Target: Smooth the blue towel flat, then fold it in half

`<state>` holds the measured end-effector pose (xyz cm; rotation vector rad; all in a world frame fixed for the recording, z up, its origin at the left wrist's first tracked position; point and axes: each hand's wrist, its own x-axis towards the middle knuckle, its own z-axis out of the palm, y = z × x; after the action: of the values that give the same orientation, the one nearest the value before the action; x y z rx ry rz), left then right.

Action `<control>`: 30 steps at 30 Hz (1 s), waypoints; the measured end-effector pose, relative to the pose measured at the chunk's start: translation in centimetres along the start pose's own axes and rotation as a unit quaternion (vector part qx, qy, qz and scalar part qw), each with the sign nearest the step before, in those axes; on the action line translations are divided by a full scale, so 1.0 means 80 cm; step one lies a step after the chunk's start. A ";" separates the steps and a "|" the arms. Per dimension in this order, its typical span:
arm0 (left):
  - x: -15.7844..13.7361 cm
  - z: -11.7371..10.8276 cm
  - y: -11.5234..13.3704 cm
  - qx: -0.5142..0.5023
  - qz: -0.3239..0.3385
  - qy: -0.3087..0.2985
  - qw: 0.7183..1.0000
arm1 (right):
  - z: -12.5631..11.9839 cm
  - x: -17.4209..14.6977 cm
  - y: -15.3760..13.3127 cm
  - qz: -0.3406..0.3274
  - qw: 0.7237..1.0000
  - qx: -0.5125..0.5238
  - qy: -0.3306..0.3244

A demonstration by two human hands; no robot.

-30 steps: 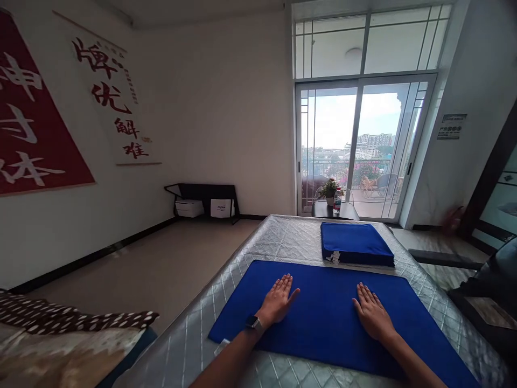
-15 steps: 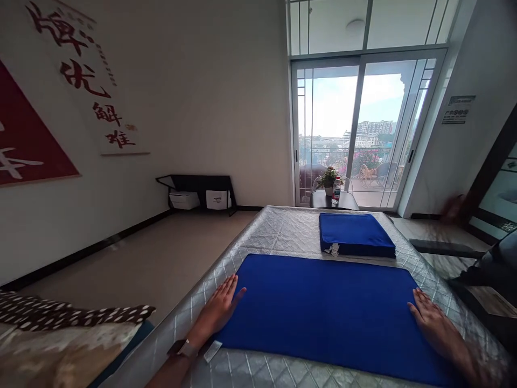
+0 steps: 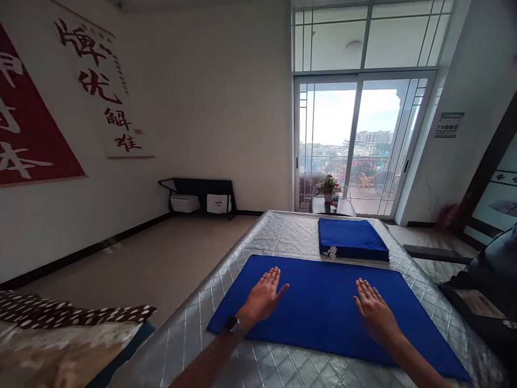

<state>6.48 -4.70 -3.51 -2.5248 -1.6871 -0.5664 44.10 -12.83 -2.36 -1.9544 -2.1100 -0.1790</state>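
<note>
A blue rectangular cloth [image 3: 319, 307] lies spread out flat across a silver quilted surface [image 3: 283, 231]. On its left half my left hand [image 3: 262, 296] is open, palm down, fingers stretched forward and thumb apart. My right hand [image 3: 375, 312] is likewise open and flat over the right half of the cloth. Neither hand grips anything. Whether the palms press on the cloth or hover just above it, I cannot tell. Beyond the cloth sits a neat stack of folded blue cloths [image 3: 351, 237], with white tags [image 3: 332, 251] at its near left corner.
A small dark table [image 3: 321, 206] with a potted plant [image 3: 328, 186] and a bottle [image 3: 335, 198] stands behind the quilted surface, before a glass sliding door [image 3: 329, 124]. Patterned fabric [image 3: 72, 334] lies at lower left. Dark seating [image 3: 493, 269] is at right.
Both hands have moved inward from the cloth's left and right edges onto its surface. The camera view has shifted slightly. The cloth and stack keep their places.
</note>
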 end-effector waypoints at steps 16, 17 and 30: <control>-0.008 0.038 0.152 -0.084 0.137 -0.090 0.983 | 0.045 0.011 -0.124 -0.043 0.993 0.046 -0.101; -0.008 0.038 0.153 -0.084 0.138 -0.089 0.983 | 0.044 0.011 -0.125 -0.042 0.993 0.048 -0.101; -0.047 0.011 0.100 -0.056 0.117 -0.107 0.986 | 0.033 -0.025 -0.042 0.031 0.996 0.044 -0.078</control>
<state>12.66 -11.06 -4.28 -2.9023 -1.4193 -0.3942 40.61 -14.37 -5.19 -2.0378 -2.1087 0.0783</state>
